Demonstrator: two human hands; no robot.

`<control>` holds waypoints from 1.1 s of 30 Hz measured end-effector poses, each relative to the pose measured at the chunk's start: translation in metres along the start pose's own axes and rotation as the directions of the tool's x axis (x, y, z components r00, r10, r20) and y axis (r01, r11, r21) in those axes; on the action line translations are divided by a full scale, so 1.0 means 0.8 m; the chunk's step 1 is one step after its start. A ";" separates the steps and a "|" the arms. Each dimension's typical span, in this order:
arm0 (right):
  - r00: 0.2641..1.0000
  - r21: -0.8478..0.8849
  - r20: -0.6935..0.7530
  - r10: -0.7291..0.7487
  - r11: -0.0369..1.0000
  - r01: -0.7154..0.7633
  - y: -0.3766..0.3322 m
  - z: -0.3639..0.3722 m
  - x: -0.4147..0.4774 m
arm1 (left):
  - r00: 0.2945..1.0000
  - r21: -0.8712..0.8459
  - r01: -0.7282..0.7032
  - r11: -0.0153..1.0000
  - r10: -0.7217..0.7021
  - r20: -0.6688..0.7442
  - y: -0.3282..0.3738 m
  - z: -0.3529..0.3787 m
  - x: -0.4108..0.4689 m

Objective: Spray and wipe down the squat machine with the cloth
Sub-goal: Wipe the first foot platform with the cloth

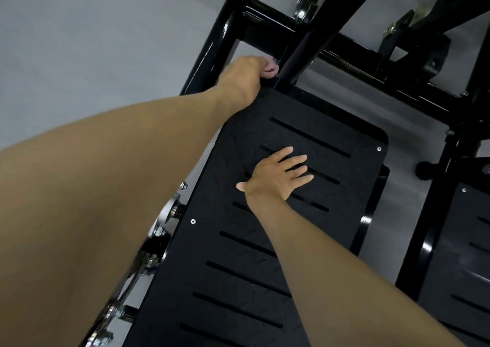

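Wiping grip: the left grip (pixel 245 72), far and left of centre, has its fingers curled round a pale pink cloth (pixel 269 69), pushing it into the corner where a glossy black steel frame tube (pixel 313 33) meets the plate's far edge.
Cloth: mostly hidden in the fist; bunching it probably helps it reach that tight joint.
Bracing grip: the right grip (pixel 273 177) lies wide and flat, fingers spread, holding nothing, on the black textured slotted footplate (pixel 358 200), likely taking weight for the long reach.
Squat machine (pixel 358 62): fills the centre and right, standing on the grey floor (pixel 79 41).
Spray bottle: not in view.
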State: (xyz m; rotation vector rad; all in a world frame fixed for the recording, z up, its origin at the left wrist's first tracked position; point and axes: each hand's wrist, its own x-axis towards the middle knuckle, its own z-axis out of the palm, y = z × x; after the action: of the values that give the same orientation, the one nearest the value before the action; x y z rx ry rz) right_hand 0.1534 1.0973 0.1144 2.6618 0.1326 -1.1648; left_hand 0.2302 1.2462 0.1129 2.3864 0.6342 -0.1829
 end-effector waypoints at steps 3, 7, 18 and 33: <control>1.000 -0.012 -0.003 0.028 1.000 -0.028 -0.003 0.000 0.006 | 1.000 0.040 0.010 0.999 -0.010 0.013 0.001 0.012 -0.006; 1.000 -0.003 0.000 0.030 1.000 -0.030 -0.001 -0.006 0.004 | 0.998 0.034 0.019 0.999 -0.022 0.060 -0.013 0.004 -0.032; 0.998 0.005 -0.044 0.036 0.999 -0.036 0.001 -0.003 -0.004 | 0.992 -0.184 0.118 0.976 -0.126 -0.033 -0.057 0.044 -0.187; 0.928 -0.043 -0.220 -0.301 0.953 0.299 0.028 0.153 -0.164 | 0.981 0.012 0.131 0.991 -0.131 0.145 -0.080 0.050 -0.353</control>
State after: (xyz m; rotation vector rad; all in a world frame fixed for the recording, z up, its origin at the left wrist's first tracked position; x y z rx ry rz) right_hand -0.0194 1.0463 0.1343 2.8275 0.6021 -0.9297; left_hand -0.0464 1.1517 0.1266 2.3096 0.7219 -0.4105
